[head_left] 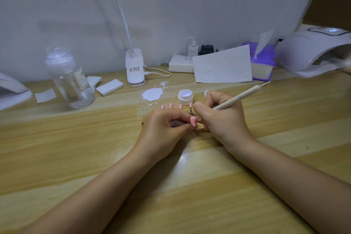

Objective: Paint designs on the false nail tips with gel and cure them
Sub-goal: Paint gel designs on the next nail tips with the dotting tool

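Observation:
My left hand (pixel 163 129) pinches the stem of a pink false nail tip (pixel 193 121) that carries white dots. My right hand (pixel 222 118) grips a cream dotting tool (pixel 239 99) like a pen, and its metal point touches the tip's top. Behind my hands a row of several pink nail tips (pixel 171 106) with white dots stands on small stands. An open white gel jar (pixel 185 97) sits just past them, with its lid (pixel 207 93) partly hidden behind my right hand.
A curing lamp (pixel 311 53) stands at the far right, another lamp (pixel 13 89) at the left edge. A clear bottle (pixel 70 80), white pads (pixel 109 87), a clip lamp base (pixel 135 68), a paper sheet (pixel 223 65), a purple tissue box (pixel 263 62) and a white smear (pixel 152 94) lie behind.

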Demonstrator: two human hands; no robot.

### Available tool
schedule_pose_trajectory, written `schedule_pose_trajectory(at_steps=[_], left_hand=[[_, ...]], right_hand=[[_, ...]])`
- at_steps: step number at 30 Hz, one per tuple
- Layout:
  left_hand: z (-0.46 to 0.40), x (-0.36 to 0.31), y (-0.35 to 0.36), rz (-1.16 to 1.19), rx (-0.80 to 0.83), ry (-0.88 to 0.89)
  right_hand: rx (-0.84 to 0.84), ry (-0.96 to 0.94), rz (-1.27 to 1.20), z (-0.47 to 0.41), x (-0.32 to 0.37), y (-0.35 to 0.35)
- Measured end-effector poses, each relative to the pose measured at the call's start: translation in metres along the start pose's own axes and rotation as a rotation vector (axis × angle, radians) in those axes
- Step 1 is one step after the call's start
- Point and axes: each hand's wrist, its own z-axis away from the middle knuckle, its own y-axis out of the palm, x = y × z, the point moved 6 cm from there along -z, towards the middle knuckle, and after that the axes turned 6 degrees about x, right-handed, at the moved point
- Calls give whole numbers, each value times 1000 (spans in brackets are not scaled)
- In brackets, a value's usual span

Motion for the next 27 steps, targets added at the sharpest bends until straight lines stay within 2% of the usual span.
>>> schedule_pose_trajectory(at_steps=[27], left_hand=[[0,0,0,11,4,-9]], right_hand=[[-11,1,-3,0,1,0]])
